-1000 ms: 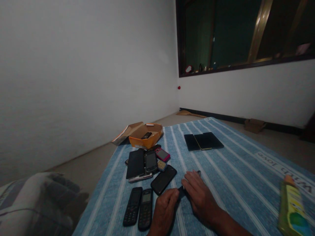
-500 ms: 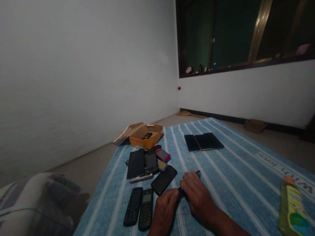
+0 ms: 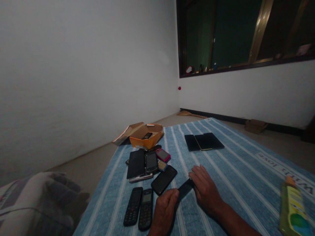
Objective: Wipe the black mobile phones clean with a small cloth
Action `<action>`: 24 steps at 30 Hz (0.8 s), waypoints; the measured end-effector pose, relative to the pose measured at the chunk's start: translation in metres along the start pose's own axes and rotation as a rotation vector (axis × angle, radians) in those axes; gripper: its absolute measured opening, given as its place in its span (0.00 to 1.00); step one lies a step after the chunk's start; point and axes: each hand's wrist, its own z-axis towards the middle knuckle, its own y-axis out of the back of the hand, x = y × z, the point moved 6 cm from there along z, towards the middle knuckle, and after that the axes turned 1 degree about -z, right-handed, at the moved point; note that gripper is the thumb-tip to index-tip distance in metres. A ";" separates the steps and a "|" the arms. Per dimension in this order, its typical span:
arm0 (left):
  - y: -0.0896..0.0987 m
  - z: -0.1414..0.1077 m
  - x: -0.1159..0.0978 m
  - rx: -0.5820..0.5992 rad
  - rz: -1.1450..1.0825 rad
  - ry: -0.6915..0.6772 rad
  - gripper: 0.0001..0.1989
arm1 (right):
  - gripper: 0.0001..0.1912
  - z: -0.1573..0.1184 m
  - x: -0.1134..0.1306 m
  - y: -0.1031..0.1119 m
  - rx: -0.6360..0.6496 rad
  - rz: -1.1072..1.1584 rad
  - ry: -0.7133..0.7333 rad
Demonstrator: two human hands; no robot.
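A dark, flat phone (image 3: 185,189) is held low over the striped cloth, its far end against my right fingers. My left hand (image 3: 164,208) is closed on its near end, thumb on top. My right hand (image 3: 205,188) grips the far edge with bent fingers. Left of my left hand lie two black keypad phones (image 3: 145,209), side by side. A black smartphone (image 3: 164,179) rests just beyond. Behind it is a pile with a black tablet-like slab (image 3: 136,164), a dark slider-style phone (image 3: 151,161) and a pink phone (image 3: 162,154).
An orange cardboard box (image 3: 145,142), lid open, stands at the far left with a phone inside. Several dark smartphones (image 3: 204,142) lie in a row at the far middle. A yellow-green bottle (image 3: 294,209) is at the right, on the blue striped cloth (image 3: 236,183).
My right hand has slid right along the phone toward its far end, uncovering more of its dark surface. My left hand stays nearly in place.
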 end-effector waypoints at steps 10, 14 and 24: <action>-0.002 0.000 0.000 0.010 -0.034 -0.038 0.24 | 0.23 -0.001 0.051 -0.004 -0.009 0.090 0.138; -0.001 0.001 0.001 -0.008 -0.031 -0.045 0.24 | 0.21 0.002 0.048 -0.003 0.021 0.071 0.144; 0.002 0.000 -0.001 -0.026 0.004 -0.043 0.27 | 0.22 -0.001 0.030 -0.005 -0.015 0.061 0.087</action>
